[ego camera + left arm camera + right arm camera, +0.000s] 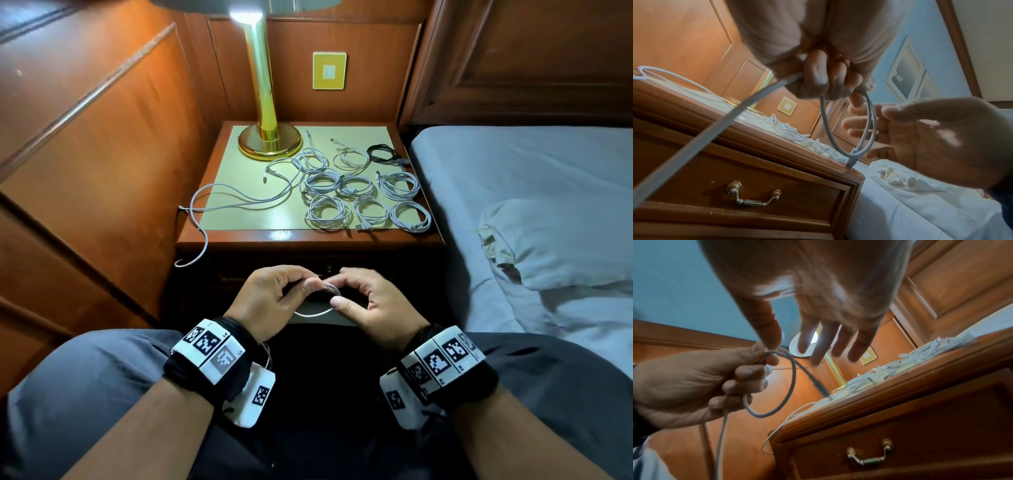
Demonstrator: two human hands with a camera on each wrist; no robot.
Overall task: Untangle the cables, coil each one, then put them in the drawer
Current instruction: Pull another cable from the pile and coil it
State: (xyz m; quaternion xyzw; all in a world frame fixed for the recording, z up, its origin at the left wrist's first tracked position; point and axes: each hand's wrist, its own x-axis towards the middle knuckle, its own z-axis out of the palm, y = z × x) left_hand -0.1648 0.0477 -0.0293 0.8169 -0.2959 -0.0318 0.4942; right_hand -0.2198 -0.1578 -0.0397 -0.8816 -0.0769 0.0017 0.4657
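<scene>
Bedside drawer (748, 183) closed, left hand (274, 298) pinching looped cable (781, 386), right hand (370, 305) open, connector blurred.

Warm orange-brown wood panelling (102, 120) on the walls, raised mouldings throughout. Brass lamp (265, 102) lit, base on a pale green mat (239, 209) covering the worktop (308, 236) of a dark wooden nightstand. Yellow switch plate (329, 70) on the wall just right of the lamp stem. Panelled headboard (531, 58) farther right of the lamp, above a bed (513, 164) with pale blue sheet, touching the nightstand's side. Crumpled white pillow (555, 240) on the bed. Framed pictures (908, 71) on a blue wall, seen only from the left wrist view.
</scene>
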